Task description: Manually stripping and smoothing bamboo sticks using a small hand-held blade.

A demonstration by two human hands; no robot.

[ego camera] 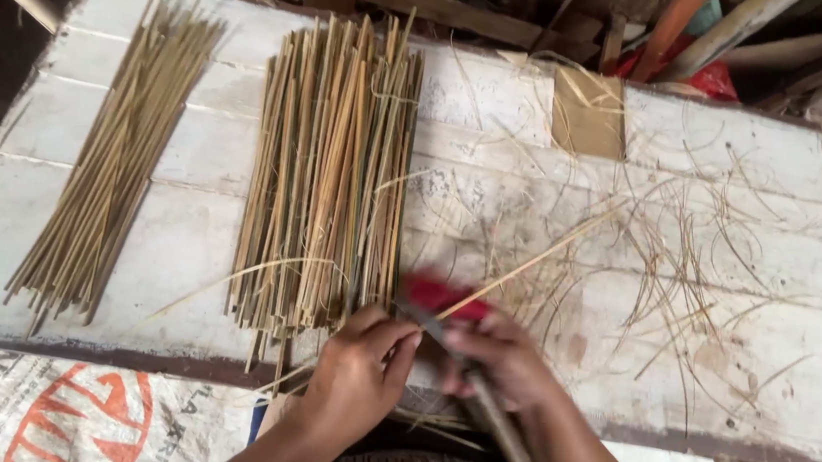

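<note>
Hands meet at our grip: our right hand clenches a knife against a strip our left hand pinches, beside the bundle.

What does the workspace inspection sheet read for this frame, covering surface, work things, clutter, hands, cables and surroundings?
Surface: white painted plank table, worn and stained.
Work things: single bamboo strip and red-handled knife, blurred, at the hands; middle bundle of bamboo strips; thinner bundle at left.
Clutter: loose bamboo shavings; small wooden block.
Hands: left hand touches the middle bundle's near end; right hand grips the knife against the strip.
Cables: nothing seen.
Surroundings: printed sacks below; scrap timber behind.
</note>
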